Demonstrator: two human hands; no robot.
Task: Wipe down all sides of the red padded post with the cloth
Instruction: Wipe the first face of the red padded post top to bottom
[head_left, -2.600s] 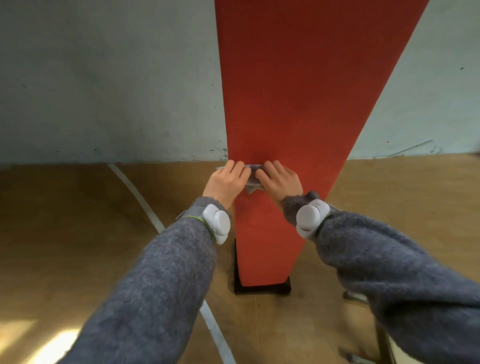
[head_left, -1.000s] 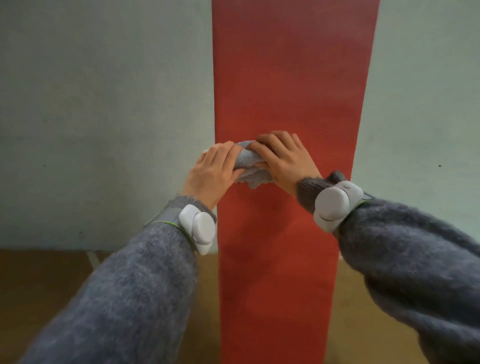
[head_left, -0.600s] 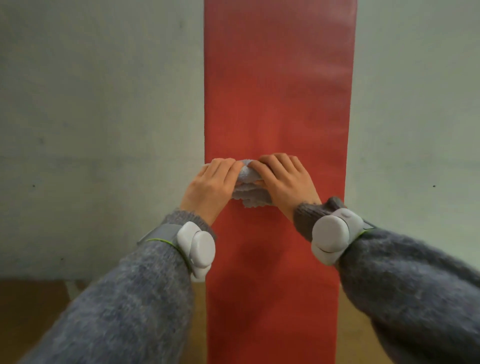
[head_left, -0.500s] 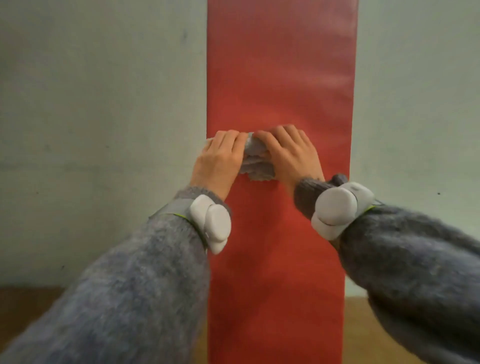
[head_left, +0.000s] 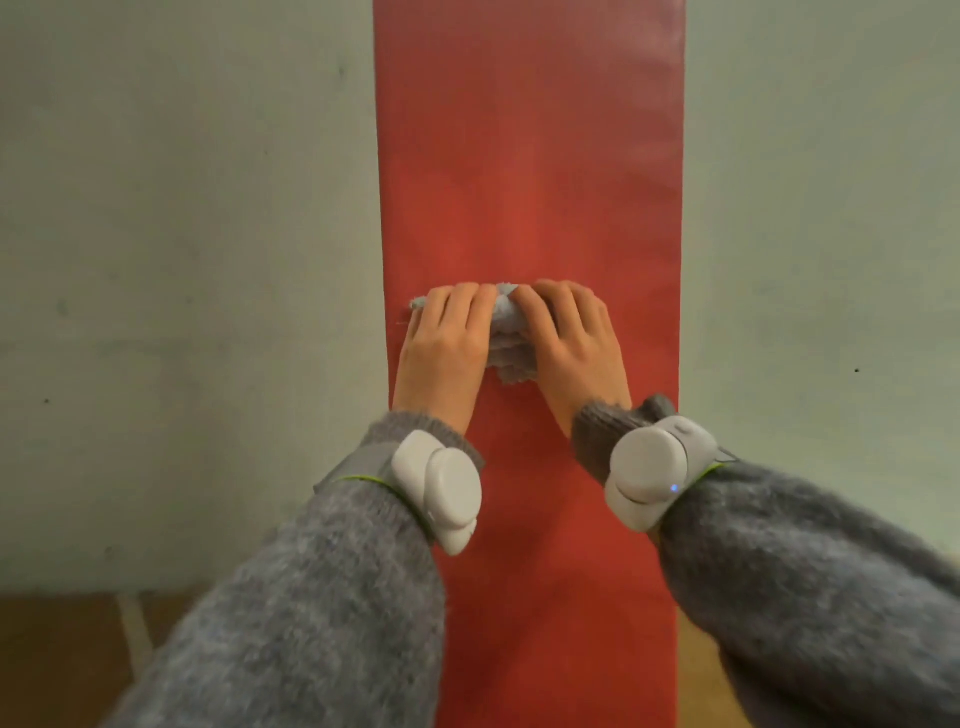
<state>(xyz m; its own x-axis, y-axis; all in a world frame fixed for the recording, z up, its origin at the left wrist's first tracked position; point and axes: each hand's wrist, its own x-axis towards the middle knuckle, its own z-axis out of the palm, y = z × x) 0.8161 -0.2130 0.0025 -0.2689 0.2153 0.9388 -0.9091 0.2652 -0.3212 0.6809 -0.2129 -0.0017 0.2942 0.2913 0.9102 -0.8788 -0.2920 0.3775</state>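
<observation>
While the pale wall (head_left: 182, 260) fills both sides of the view, the red padded post (head_left: 530, 156) stands upright in the middle, and its front face runs past the top and the bottom of the picture. Above the hands this face is bare up to the top, and below them it is bare between the two forearms. A strip of brown floor (head_left: 62, 660) shows at the lower left corner. Two grey sleeves (head_left: 322, 613) reach forward to the post.

The left hand (head_left: 447, 348) lies near the left edge of the post. The right hand (head_left: 571, 348) is close beside it, and a wider band of red is free up to the right edge. The fingers of both hands are nearly straight, point upward and press the grey cloth (head_left: 506, 338) against the face. The cloth is bunched between and under them, with one corner close to the left edge. A white left wrist device (head_left: 439, 493) and a right wrist device (head_left: 647, 473) sit over the cuffs.
</observation>
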